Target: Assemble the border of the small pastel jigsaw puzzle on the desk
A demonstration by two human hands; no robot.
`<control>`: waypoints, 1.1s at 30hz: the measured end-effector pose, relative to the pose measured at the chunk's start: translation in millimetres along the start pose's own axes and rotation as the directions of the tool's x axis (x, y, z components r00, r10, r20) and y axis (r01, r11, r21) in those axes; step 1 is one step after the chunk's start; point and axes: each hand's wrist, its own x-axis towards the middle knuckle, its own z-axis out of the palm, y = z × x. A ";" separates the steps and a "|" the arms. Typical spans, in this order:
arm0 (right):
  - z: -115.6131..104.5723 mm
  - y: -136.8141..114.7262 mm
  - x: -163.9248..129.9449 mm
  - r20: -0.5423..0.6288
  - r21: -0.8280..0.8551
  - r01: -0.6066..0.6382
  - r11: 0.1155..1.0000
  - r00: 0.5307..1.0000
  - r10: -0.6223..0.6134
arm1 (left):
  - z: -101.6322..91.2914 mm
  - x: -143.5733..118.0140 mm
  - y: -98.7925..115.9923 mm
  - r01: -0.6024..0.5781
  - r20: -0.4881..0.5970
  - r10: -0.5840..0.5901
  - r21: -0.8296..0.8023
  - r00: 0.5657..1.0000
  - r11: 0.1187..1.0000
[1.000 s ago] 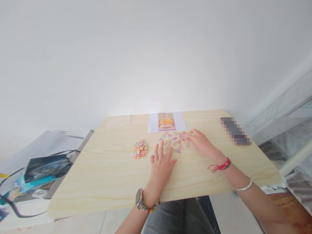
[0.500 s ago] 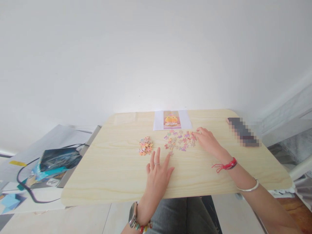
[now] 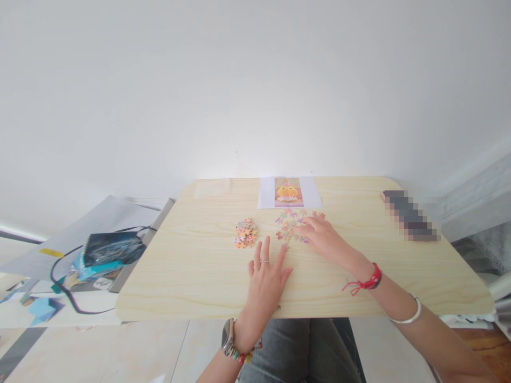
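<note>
Room: a bare white wall rises behind a pale wooden table (image 3: 191,276); grey-trousered knees show under its near edge.

Head view, landmark: a reference picture (image 3: 288,192) of a yellow figure lies flat at the far middle of the table; every place below is told from it.

Spread pieces: loose puzzle pieces (image 3: 290,223) lie scattered just in front of the reference picture.

Small heap: a tighter pile of pieces (image 3: 245,233) sits in front of the picture and off to its left, apart from the spread.

Right hand: the right hand (image 3: 324,240) lies palm down on the right part of the spread, fingers loose and resting on the pieces; whether a piece is pinched under them cannot be told.

Left hand: the left hand (image 3: 266,277) lies flat and empty on bare wood nearer the person than the spread, fingers splayed, its index tip just short of the nearest pieces.

Change: half a second ago the right hand was at the spread's right edge; it has slid leftward over the pieces, and the spread looks more bunched. The left hand has kept its place.

Meaning: by my reading, the pieces are being raked and sorted; none looks joined.

Elsewhere: a blurred dark object (image 3: 411,218) lies well to the picture's right; a dark bag with a cable (image 3: 107,250) lies off the table, far to its left.
</note>
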 end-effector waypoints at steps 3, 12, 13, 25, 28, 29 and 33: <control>3.6 -2.1 10.1 0.043 -0.054 -0.041 0.998 0.998 0.044 | 0.8 0.8 -3.4 0.009 -0.011 -0.009 0.006 1.000 1.000; 7.4 6.4 8.9 0.045 -0.059 -0.029 0.998 0.998 0.031 | -3.0 59.0 -9.5 -0.010 0.012 0.010 -0.023 1.000 1.000; 7.0 6.5 8.5 0.037 -0.059 -0.029 0.998 0.999 0.031 | -3.3 64.2 -9.2 -0.019 0.021 0.020 -0.024 1.000 1.000; 4.1 -4.8 27.2 0.019 -0.047 -0.074 0.996 0.997 0.075 | 0.0 59.6 -8.5 -0.032 0.033 0.032 0.003 0.999 0.999; 6.5 -3.6 40.1 0.025 -0.007 -0.068 0.998 0.997 0.068 | 1.4 58.0 -9.4 -0.005 0.033 0.005 0.004 0.999 1.000; 8.0 -2.1 44.4 0.033 0.013 -0.048 0.999 0.998 0.047 | 2.2 57.3 -9.8 0.003 0.030 -0.003 0.003 1.000 1.000; 15.3 5.9 56.8 0.067 0.080 0.042 0.996 0.997 -0.047 | 3.8 55.0 -10.7 0.006 0.021 -0.006 -0.001 1.000 1.000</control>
